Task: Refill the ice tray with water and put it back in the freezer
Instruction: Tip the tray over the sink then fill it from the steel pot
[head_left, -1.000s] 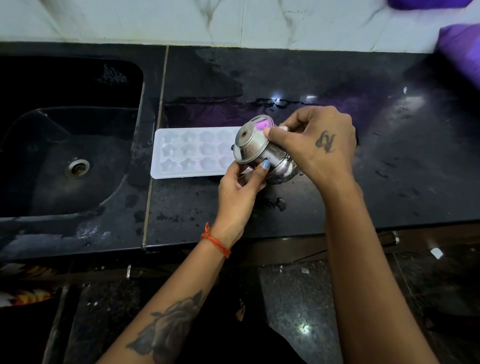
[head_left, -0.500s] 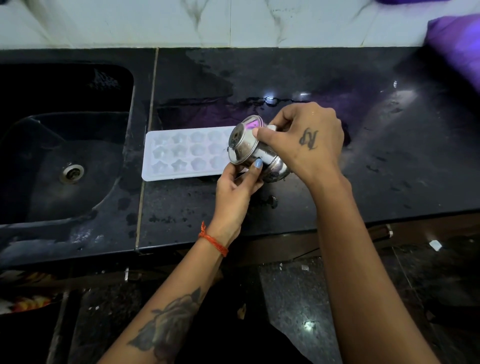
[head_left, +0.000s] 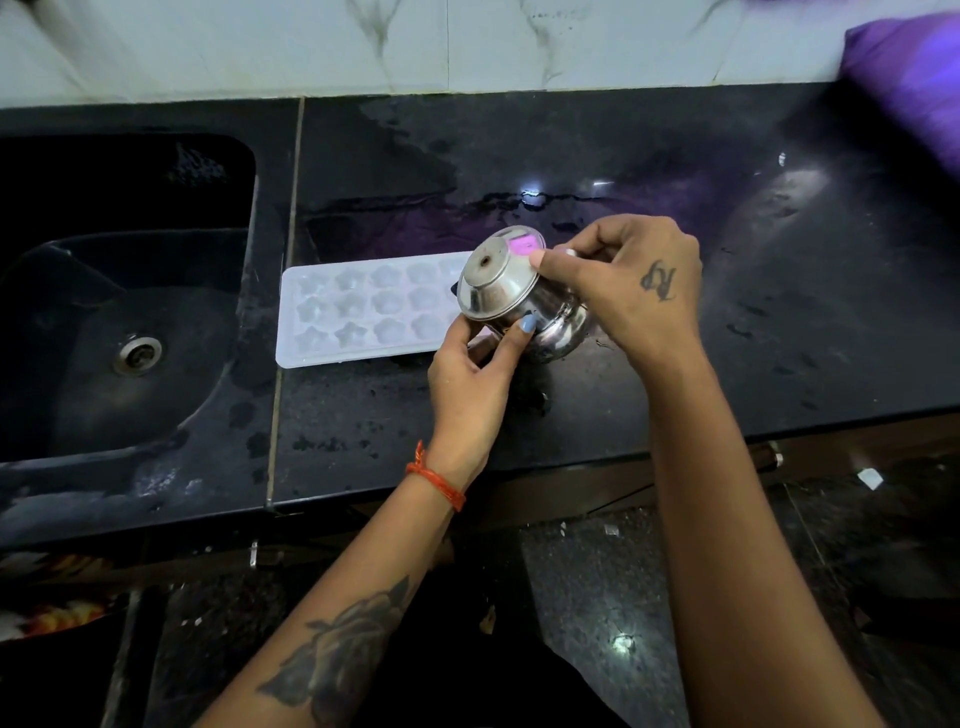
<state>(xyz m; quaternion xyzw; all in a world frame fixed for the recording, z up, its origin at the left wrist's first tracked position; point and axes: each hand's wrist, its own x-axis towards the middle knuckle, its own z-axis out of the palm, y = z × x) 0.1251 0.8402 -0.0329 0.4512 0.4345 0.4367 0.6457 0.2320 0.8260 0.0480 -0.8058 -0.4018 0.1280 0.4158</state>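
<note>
- On the black counter (head_left: 727, 364), right of the sink (head_left: 130, 312): white ice tray (head_left: 363, 309) lies flat, long side toward the person, right end hidden under the steel pot.
- Steel pot (head_left: 511, 299) tipped over the tray's right end, base toward the camera. Cannot tell whether water is running out.
- Left hand (head_left: 470, 374) cups the pot from below, thumb and fingers curled up against its side.
- Right hand (head_left: 623, 291) grips the pot from the right, fingers wrapped over it, one fingertip on the base rim.
- Tray cells (stars, flowers) look pale and glossy; fill level unclear.
- Handling, my judgement: tray is thin moulded plastic, light when dry, likely flexes. Filled, it will slosh and sag if lifted by one end.
- Best hold: both short ends, kept level, carried slowly.
- Counter is wet around the tray; expect slippery edges and a slick underside.
</note>
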